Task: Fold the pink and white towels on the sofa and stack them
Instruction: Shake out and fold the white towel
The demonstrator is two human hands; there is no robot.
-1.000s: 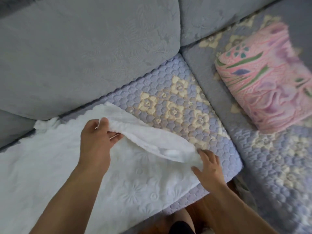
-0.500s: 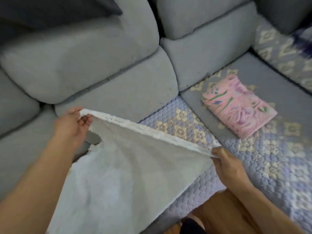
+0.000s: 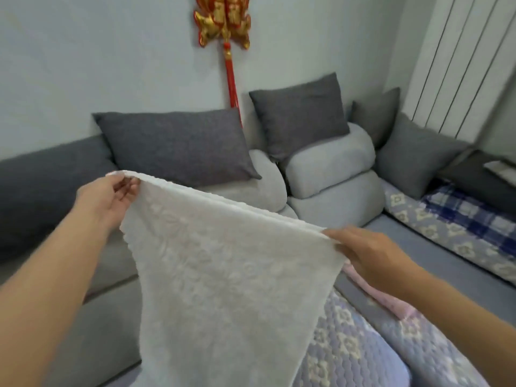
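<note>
White terry, embossed with flowers, hung in front of me: the white towel [image 3: 231, 275] had come up off the seat, where half a second before its lower half still lay, and now it dangled free, doubled along its top edge. My left hand [image 3: 107, 195] pinched one top corner between thumb and fingers; my right hand [image 3: 368, 251] gripped the other corner, fingers curled over the hem. Both scalloped layers lined up along that edge, so I judged the first fold made and the next one due, either in the air or laid back down. Soft stuff, limp, it sagged narrower toward the bottom. Just behind my right wrist a strip of the pink towel [image 3: 371, 291] showed on the quilted lilac seat cover [image 3: 349, 344], already folded by the look of it, waiting for the white one on top. Farther off sat the sofa [image 3: 329, 196] with its rounded pale grey bolsters, then dark grey cushions [image 3: 178, 146], woven and plump, and a red and gold wall ornament [image 3: 223, 23] with a long tassel.
</note>
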